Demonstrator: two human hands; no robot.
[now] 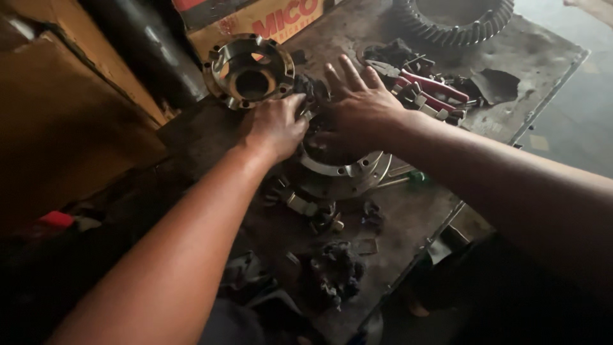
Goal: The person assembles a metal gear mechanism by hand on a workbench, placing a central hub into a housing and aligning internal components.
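Flanged housing [341,169] mid-bench, under both hands: left hand [274,124] curled on its top, right hand [357,105] flat, fingers spread.

Dim workshop, grimy metal workbench [543,57], grey concrete floor [575,128], yellow cardboard box [255,25] at the back

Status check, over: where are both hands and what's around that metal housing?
Left hand and right hand both pressed on the round metal housing. Second flanged housing just behind. Red-handled pliers right, greasy small parts in front.

Yellow-red cardboard box [255,22], perhaps, top-centre
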